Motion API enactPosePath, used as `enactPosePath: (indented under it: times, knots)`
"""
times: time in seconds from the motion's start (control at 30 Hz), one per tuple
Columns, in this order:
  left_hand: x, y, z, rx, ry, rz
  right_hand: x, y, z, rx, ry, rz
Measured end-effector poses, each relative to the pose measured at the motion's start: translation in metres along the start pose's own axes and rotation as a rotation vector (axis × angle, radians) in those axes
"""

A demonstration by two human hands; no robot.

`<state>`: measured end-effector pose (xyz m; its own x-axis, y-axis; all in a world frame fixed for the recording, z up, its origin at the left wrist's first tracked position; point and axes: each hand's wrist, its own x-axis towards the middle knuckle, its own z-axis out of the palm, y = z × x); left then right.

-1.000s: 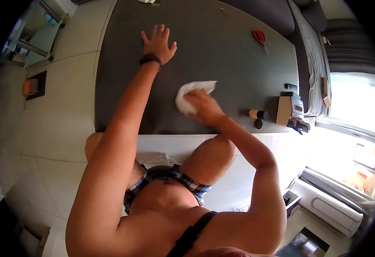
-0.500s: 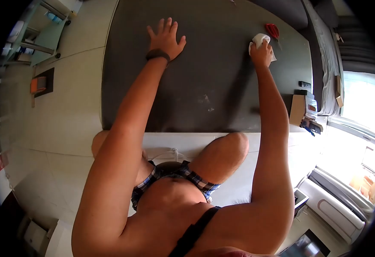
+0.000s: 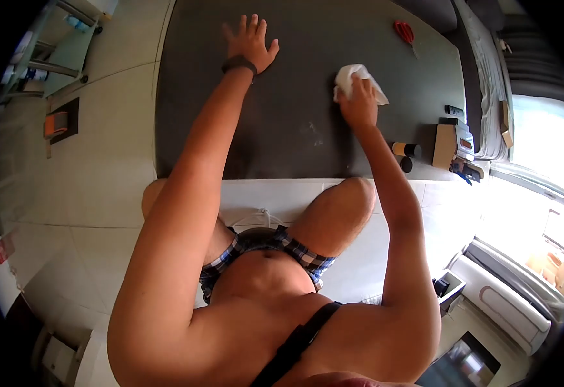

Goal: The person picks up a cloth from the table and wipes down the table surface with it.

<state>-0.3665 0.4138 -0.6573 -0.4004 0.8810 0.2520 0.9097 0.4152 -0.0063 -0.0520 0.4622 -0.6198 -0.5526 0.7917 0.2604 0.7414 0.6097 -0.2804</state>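
Note:
My left hand (image 3: 250, 45) lies flat on the dark table (image 3: 282, 103) with its fingers spread, a dark band around the wrist. Nothing is in it. My right hand (image 3: 360, 106) presses a crumpled white cloth (image 3: 356, 72) against the tabletop, its fingers bent over the cloth. Beyond that hand, toward the far right corner, lies a pair of red-handled scissors (image 3: 403, 30). Pale whitish smudges (image 3: 315, 132) mark the surface between my two arms.
Beside my right forearm are a small yellow-and-black cylinder (image 3: 405, 149) and a dark round item (image 3: 405, 164). A black remote (image 3: 454, 110) and a cardboard box (image 3: 444, 146) sit along the right edge. A glass-shelved rack (image 3: 69, 58) stands at far left.
My right hand has slid the cloth left and nearer to me, away from the scissors. The cylinder by my forearm has come into view. My left hand stays flat on the table.

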Motion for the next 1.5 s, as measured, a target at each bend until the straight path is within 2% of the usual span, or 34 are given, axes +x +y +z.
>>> enactPosePath:
  times: [0.07, 0.13, 0.2, 0.27, 0.3, 0.37, 0.43, 0.47, 0.53, 0.57, 0.6, 0.67, 0.73, 0.8, 0.93, 1.0, 1.07, 1.13, 1.2, 1.23, 1.33, 1.37, 1.5]
  knots:
    - [0.001, -0.002, -0.001, 0.019, -0.014, -0.007, -0.01, -0.02, -0.008, 0.167, -0.12, -0.184]
    - [0.0, -0.002, 0.003, -0.032, -0.017, -0.01, -0.014, -0.042, -0.018, 0.246, -0.344, -0.38]
    - [-0.001, -0.002, 0.002, -0.005, -0.025, -0.011, -0.006, -0.062, -0.023, 0.278, -0.504, -0.715]
    - [-0.001, -0.001, 0.001, -0.024, -0.025, -0.011, 0.011, -0.07, -0.015, 0.253, -0.694, -0.853]
    - [-0.001, -0.001, 0.0, -0.053, -0.03, -0.015, 0.022, -0.062, -0.004, 0.264, -0.688, -0.858]
    - [-0.002, -0.002, -0.001, -0.048, -0.033, -0.013, 0.057, -0.023, 0.022, 0.238, -0.437, -0.853]
    - [-0.001, -0.002, 0.002, -0.056, -0.032, -0.006, 0.108, 0.009, 0.031, -0.003, -0.277, -0.619]
    - [-0.001, -0.002, 0.001, -0.049, -0.029, -0.011, 0.136, 0.015, 0.024, -0.141, -0.285, -0.411]
    - [-0.002, -0.001, -0.003, -0.072, -0.033, -0.005, 0.181, 0.074, 0.052, -0.203, -0.099, -0.088]
    - [-0.002, -0.001, -0.002, -0.08, -0.038, -0.004, 0.19, 0.076, 0.052, -0.212, -0.027, 0.101]
    - [-0.002, -0.002, -0.002, -0.076, -0.041, -0.009, 0.198, 0.076, 0.054, -0.181, -0.057, 0.25]
    - [-0.002, -0.001, 0.0, -0.084, -0.03, 0.0, 0.212, 0.069, 0.072, -0.304, 0.009, 0.106]
    - [-0.004, -0.001, 0.0, -0.099, -0.034, -0.005, 0.22, 0.044, 0.08, -0.214, -0.05, -0.163]
    - [-0.002, -0.001, 0.002, -0.116, -0.03, -0.007, 0.198, -0.01, 0.064, -0.028, -0.157, -0.3]
    - [0.0, -0.006, 0.026, -0.122, 0.031, -0.004, 0.127, -0.059, 0.062, 0.26, -0.215, -0.61]
    - [0.002, -0.006, 0.025, -0.115, 0.062, 0.006, 0.077, -0.077, 0.042, 0.295, -0.303, -0.575]
    - [0.002, -0.004, 0.016, -0.096, 0.01, -0.008, 0.037, -0.08, 0.015, 0.369, -0.376, -0.697]
    - [0.001, -0.003, 0.014, -0.1, 0.034, -0.012, 0.0, -0.079, 0.007, 0.445, -0.383, -0.717]
    - [0.001, -0.002, 0.01, -0.077, 0.027, -0.012, -0.024, -0.075, -0.004, 0.402, -0.497, -0.848]
    - [0.0, -0.002, 0.012, -0.082, 0.048, -0.009, -0.029, -0.076, -0.014, 0.386, -0.543, -0.89]
    - [0.001, -0.002, 0.014, -0.088, 0.052, -0.016, -0.033, -0.081, -0.015, 0.421, -0.496, -0.905]
    - [0.001, -0.002, 0.014, -0.114, 0.069, -0.014, -0.029, -0.085, -0.012, 0.323, -0.495, -0.965]
    - [0.002, -0.005, 0.009, -0.085, 0.042, -0.002, 0.009, -0.089, -0.003, 0.303, -0.52, -1.087]
